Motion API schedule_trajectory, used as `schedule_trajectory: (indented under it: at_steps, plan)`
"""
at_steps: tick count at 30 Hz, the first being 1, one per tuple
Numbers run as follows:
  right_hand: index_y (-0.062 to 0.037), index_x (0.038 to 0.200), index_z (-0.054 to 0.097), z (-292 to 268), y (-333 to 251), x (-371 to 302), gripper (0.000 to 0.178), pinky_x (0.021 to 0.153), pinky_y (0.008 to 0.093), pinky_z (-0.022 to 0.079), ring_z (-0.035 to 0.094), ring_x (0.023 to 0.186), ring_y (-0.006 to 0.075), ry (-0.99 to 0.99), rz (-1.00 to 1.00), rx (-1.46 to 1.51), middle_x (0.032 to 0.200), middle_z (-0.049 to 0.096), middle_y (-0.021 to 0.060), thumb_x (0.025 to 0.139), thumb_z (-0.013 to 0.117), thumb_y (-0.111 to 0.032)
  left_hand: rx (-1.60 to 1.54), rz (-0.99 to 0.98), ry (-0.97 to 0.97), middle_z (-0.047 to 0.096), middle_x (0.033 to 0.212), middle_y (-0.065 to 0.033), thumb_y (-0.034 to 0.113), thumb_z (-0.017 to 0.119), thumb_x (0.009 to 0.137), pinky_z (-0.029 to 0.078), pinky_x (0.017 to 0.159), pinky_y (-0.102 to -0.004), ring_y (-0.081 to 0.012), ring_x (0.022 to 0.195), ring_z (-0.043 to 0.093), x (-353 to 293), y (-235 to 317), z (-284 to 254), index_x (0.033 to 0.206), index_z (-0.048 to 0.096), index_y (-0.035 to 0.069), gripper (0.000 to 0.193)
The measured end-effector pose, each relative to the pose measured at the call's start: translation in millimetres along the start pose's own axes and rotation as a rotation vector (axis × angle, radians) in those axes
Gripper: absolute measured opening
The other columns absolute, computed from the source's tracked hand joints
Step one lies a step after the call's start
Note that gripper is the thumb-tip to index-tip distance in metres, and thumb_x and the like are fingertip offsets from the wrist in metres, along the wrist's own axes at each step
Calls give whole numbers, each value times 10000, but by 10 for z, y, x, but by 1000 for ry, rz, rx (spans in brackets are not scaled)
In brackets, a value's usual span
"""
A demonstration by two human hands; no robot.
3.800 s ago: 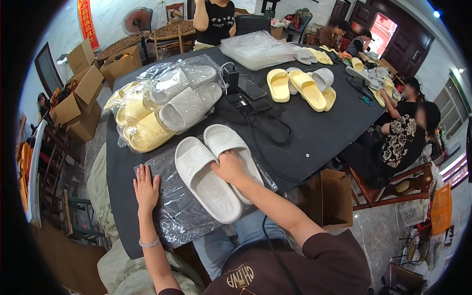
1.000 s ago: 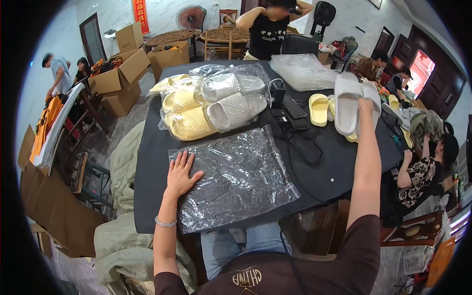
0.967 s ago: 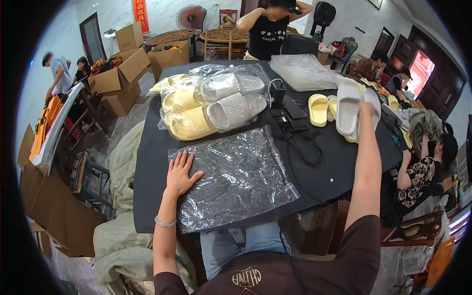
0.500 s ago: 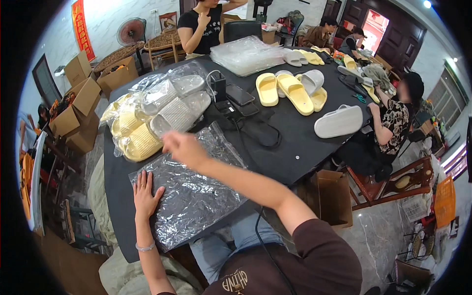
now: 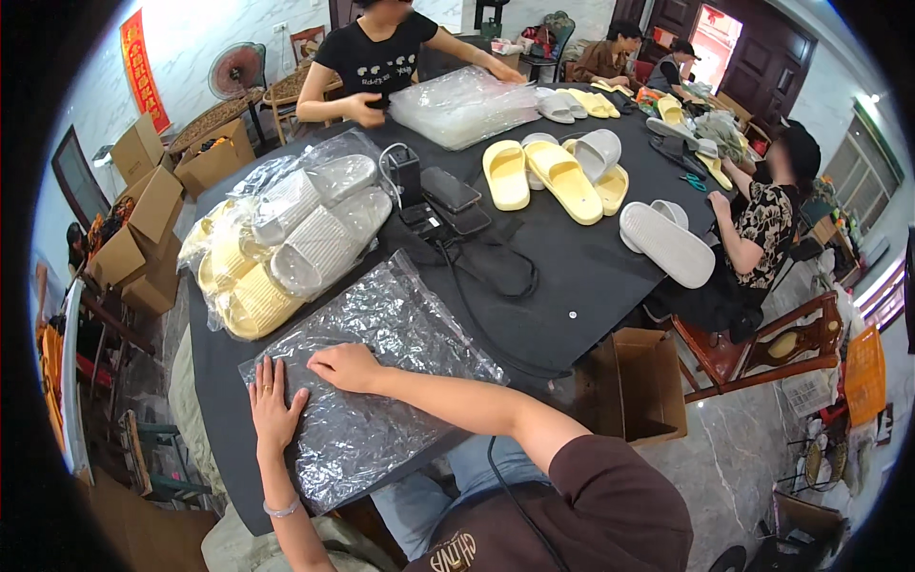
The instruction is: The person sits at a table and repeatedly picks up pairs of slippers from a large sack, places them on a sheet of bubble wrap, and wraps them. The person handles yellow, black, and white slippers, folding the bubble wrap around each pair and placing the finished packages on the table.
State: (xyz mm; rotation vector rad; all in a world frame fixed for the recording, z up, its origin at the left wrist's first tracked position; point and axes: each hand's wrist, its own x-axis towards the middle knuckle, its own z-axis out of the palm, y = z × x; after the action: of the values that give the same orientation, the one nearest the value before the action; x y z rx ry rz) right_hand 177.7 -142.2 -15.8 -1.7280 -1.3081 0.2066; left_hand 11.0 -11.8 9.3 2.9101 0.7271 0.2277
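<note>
A clear plastic bag (image 5: 381, 429) lies flat on the black table in front of me. My left hand (image 5: 274, 405) rests palm down on its left edge, fingers stretched out. My right hand (image 5: 345, 367) is closed, knuckles up, on the bag's upper left part. Its fingertips are tucked under, so I cannot see what, if anything, they pinch. Just beyond the bag are yellow slippers (image 5: 257, 300) and grey slippers (image 5: 319, 248), wrapped in clear plastic.
Phones (image 5: 448, 191) and a black cable (image 5: 477, 315) lie mid-table. Loose yellow slippers (image 5: 562, 176) and a tilted grey slipper (image 5: 672, 248) are to the right. A stack of clear bags (image 5: 462, 105) is before a person opposite. A carton (image 5: 634, 386) stands beside the table.
My right hand has come down onto the bag; my left hand still lies on it. The lone grey slipper at right has tipped differently. The person opposite now reaches around the bag stack.
</note>
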Motion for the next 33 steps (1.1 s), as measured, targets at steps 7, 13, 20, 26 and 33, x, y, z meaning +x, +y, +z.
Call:
schedule_trajectory:
  at_steps: [7, 13, 20, 26, 33]
  plan:
    - [-98, 891, 685, -18, -28, -7, 257, 720, 420, 508, 652, 821, 307, 23, 34, 7, 890, 688, 94, 881, 538, -308, 13, -2, -12, 247, 1532, -101, 488, 543, 872, 160, 1136, -476, -288, 1419, 200, 11, 15, -8, 1450, 330, 112, 721]
    - [-95, 865, 684, -20, -50, -28, 245, 722, 423, 507, 651, 818, 306, 46, -11, -58, 890, 687, 92, 879, 540, -292, 8, 5, -17, 240, 1534, -106, 495, 519, 884, 156, 1137, -476, -285, 1420, 197, 12, -10, 7, 1452, 326, 114, 710]
    - [-90, 877, 684, -24, -27, -20, 241, 724, 429, 506, 649, 825, 309, 43, -22, -50, 888, 686, 95, 875, 546, -288, -4, 0, -30, 230, 1536, -115, 503, 514, 882, 146, 1139, -474, -284, 1423, 188, 6, 4, -20, 1455, 317, 109, 723]
    - [-101, 920, 696, -25, 0, -28, 269, 734, 431, 512, 650, 839, 314, 11, -19, -44, 923, 687, 90, 896, 532, -313, 7, -5, -53, 221, 1540, -113, 466, 515, 897, 133, 1142, -470, -277, 1429, 171, 6, 46, -53, 1460, 297, 91, 711]
    - [-86, 887, 692, 8, -1, -23, 247, 733, 433, 504, 650, 835, 311, 46, -30, -2, 891, 688, 101, 873, 550, -288, -8, 11, -14, 243, 1530, -120, 495, 516, 883, 155, 1133, -485, -296, 1419, 193, 0, 7, -17, 1449, 323, 97, 718]
